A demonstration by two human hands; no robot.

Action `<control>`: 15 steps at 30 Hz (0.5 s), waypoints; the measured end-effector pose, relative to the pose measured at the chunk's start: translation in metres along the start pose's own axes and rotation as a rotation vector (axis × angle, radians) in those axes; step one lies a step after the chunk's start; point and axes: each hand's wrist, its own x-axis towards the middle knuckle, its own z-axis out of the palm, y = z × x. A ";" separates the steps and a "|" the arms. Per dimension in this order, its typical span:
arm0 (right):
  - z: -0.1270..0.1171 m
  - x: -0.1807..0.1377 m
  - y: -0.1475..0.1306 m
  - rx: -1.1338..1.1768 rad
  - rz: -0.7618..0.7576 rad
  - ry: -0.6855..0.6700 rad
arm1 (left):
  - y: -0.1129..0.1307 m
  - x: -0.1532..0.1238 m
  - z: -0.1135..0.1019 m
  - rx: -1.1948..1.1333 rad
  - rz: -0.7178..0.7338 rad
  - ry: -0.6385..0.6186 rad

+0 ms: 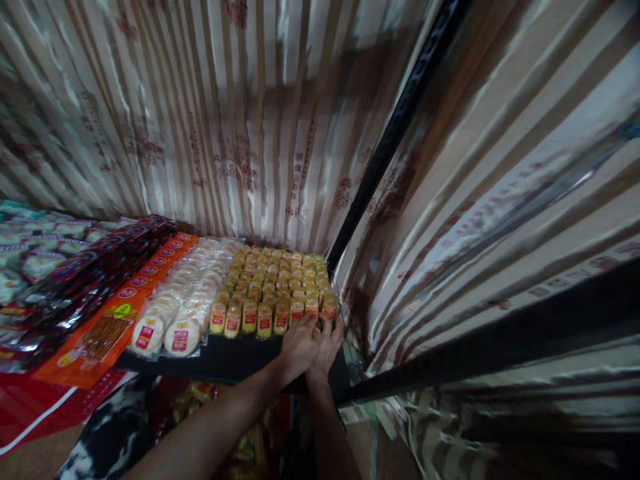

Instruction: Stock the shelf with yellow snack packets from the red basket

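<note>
low in the frame, right of centre, the left hand (300, 345) and right hand (326, 341) meet side by side, fingers extended at the front row of yellow packets (270, 293); i cannot tell whether either grips one. the packets stand in close rows at the centre of the frame on a dark shelf (235, 353). to their left lie clear-wrapped round white snacks (183, 337), then an orange packet (135, 283), then dark packets (75, 293) toward the left edge.
</note>
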 end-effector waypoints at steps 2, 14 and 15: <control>0.001 0.000 0.003 0.015 -0.003 -0.024 | 0.000 0.001 0.001 -0.034 -0.001 0.006; 0.000 0.002 0.003 0.079 0.034 -0.086 | 0.001 0.000 -0.001 -0.110 -0.006 0.032; 0.000 0.002 0.003 0.080 0.035 -0.086 | 0.002 -0.001 -0.001 -0.108 0.003 0.039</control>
